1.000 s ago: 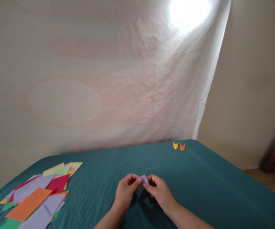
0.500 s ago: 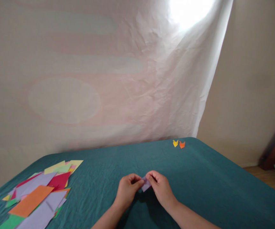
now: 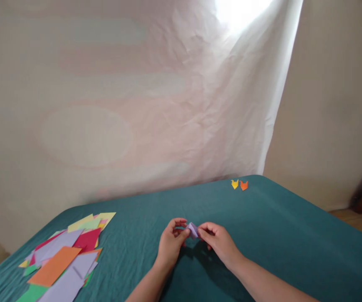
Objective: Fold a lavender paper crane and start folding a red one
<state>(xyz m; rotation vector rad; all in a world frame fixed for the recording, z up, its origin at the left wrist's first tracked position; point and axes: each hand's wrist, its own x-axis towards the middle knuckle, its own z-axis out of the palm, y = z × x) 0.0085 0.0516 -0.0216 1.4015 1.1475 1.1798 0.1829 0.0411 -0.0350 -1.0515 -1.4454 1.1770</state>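
Note:
A small folded piece of lilac paper (image 3: 192, 230) is held above the green cloth between my two hands. On its left side, my left hand (image 3: 172, 243) pinches it between thumb and fingers. My right hand (image 3: 218, 240) grips the opposite edge, thumb and index finger pressed together. A crease runs down the paper, and its faces stand at an angle. Parts of its edges are hidden by my fingertips.
Coloured sheets (image 3: 55, 265) in orange, lilac, red, green and yellow lie in a loose pile at the left. A yellow folded figure (image 3: 234, 184) and an orange folded figure (image 3: 244, 186) sit at the table's back right. Green cloth (image 3: 130, 235) covers the table, before a pale hanging sheet (image 3: 168, 126).
Both hands have moved slightly up with the lilac paper, which has turned and now shows its folded faces. My left fingers have spread a little. The whole view has shifted slightly.

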